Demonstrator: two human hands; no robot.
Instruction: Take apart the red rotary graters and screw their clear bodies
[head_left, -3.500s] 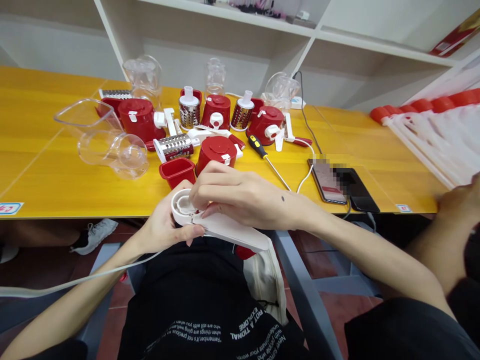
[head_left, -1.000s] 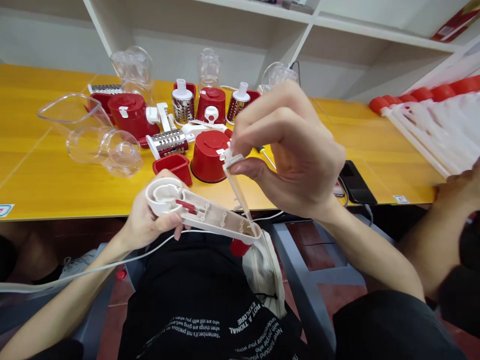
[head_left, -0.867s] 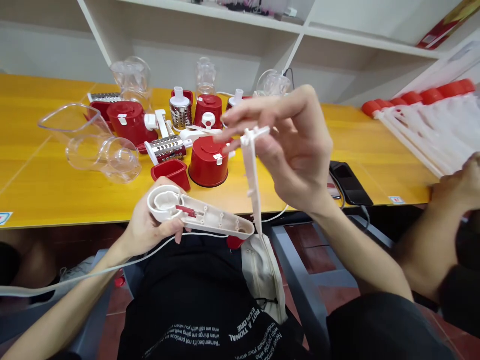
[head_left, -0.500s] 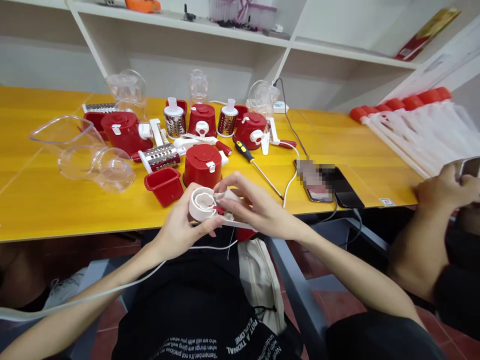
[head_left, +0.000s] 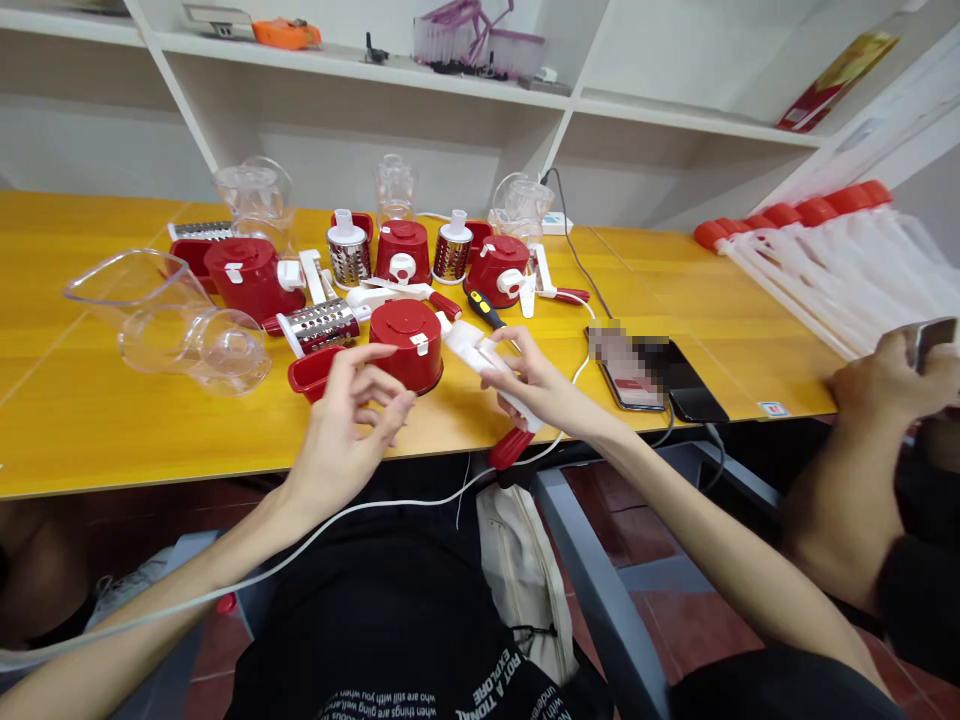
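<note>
My right hand point(head_left: 529, 385) grips a white plastic handle piece point(head_left: 474, 348) with a red grip point(head_left: 511, 448) at its lower end, just over the table's front edge. With nothing in it, my left hand point(head_left: 356, 420) hovers with loosely curled, parted fingers. Close beyond that hand are a red rectangular cup point(head_left: 311, 372), partly hidden by it, and a round red base point(head_left: 406, 343). A screwdriver point(head_left: 486, 309) with a black and yellow handle lies behind the white piece, its shaft partly covered.
Metal grater drums point(head_left: 321, 328), red bases point(head_left: 251, 275) and clear plastic housings point(head_left: 180, 315) stand across the yellow table point(head_left: 187, 440). Two phones point(head_left: 686, 378) lie right of centre. A white cable point(head_left: 420, 503) crosses before me. At far right, another person's hands point(head_left: 892, 380) hold a phone.
My left hand has let go of the white handle piece and drawn back to the left. My right hand has carried the piece right, away from the left hand.
</note>
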